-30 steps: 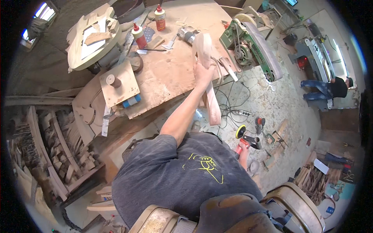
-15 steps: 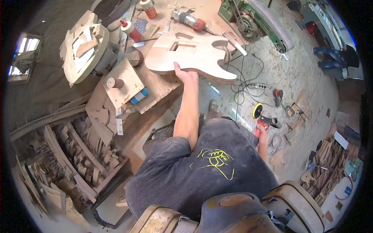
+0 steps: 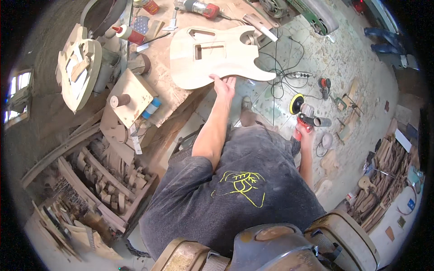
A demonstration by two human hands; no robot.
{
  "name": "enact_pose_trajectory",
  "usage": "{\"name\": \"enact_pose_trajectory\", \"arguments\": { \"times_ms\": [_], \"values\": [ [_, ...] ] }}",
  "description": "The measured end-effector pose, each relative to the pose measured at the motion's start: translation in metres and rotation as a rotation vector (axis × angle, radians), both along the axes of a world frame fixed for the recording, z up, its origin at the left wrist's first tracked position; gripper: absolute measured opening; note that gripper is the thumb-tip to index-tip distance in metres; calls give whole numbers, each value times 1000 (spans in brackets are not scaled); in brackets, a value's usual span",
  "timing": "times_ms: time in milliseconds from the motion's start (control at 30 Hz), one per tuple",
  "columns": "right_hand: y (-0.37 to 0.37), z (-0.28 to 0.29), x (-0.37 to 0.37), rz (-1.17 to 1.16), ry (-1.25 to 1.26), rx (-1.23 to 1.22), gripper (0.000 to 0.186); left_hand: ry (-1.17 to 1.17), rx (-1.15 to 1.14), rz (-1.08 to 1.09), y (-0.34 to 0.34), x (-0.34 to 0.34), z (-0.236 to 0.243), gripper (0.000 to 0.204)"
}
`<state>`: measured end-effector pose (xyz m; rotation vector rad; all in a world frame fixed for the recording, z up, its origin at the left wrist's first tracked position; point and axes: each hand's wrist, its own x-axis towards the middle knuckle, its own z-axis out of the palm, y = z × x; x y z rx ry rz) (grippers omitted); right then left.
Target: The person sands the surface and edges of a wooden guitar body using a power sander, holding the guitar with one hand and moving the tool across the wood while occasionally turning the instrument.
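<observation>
A pale wooden electric guitar body [image 3: 233, 55] with routed cavities extends past the front edge of the workbench. My left hand [image 3: 223, 86] grips its near edge, thumb along the rim and fingers reaching underneath. Down at my right side, my right hand [image 3: 305, 130] is closed around a red and black power sander [image 3: 304, 120]. The sander's round pad [image 3: 296, 104], dark with a yellow rim, points up and away from me, apart from the guitar body. Part of the sander's handle is hidden by my fingers.
On the workbench [image 3: 165, 97] lie a red-and-grey power tool [image 3: 199, 8], a glue bottle [image 3: 131, 35] and a caliper [image 3: 173, 20]. Another guitar body [image 3: 92, 67] stands at left. Cables [image 3: 282, 77] tangle on the floor. A green machine [image 3: 318, 18] stands far right; wood scraps [image 3: 106, 180] fill a rack.
The guitar body has turned slightly, showing more of its top face and less of its side edge. The sander has tilted in my right hand. The whole view has shifted a little.
</observation>
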<state>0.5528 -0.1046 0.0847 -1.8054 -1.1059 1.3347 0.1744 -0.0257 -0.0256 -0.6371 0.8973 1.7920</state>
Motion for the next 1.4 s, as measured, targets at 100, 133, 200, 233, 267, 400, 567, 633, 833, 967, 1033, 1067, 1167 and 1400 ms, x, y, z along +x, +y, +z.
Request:
{"name": "enact_pose_trajectory", "arguments": {
  "times_ms": [100,133,200,233,267,400,567,633,833,967,1033,1067,1167,1400],
  "values": [
    [3,10,-16,-15,39,-13,41,161,56,-710,-31,-21,-9,77],
    [3,11,-19,-17,54,-1,39,157,49,-728,-33,-32,2,77],
    [1,18,-31,-90,9,23,34,780,-176,-1042,-22,-55,46,51],
    [2,24,-41,-49,18,49,33,1086,-411,-865,-11,-79,51,35],
    [2,27,-46,-18,23,75,31,1320,-533,-808,3,-111,59,36],
    [-1,23,-69,96,39,88,27,1855,-652,-810,62,-192,68,71],
    [-9,39,-104,115,151,-103,31,1773,-727,-1356,98,-215,50,134],
    [-14,36,-102,132,94,-164,34,1812,-625,-1311,99,-215,47,135],
    [-20,27,-107,188,-48,-210,43,1888,-829,-1507,82,-206,48,127],
    [-16,39,-120,221,-73,-114,46,1672,-1034,-1358,42,-216,47,130],
    [-18,36,-119,231,-117,-166,46,1611,-1085,-1340,25,-196,46,130],
    [-19,34,-124,195,20,-214,44,1546,-1152,-1297,17,-193,48,131],
    [-13,38,-139,214,76,-262,50,1413,-1235,-1319,-4,-184,56,132],
    [-18,29,-156,478,-144,-117,58,1764,-1054,-1315,-14,-177,51,126]
  ]
}}
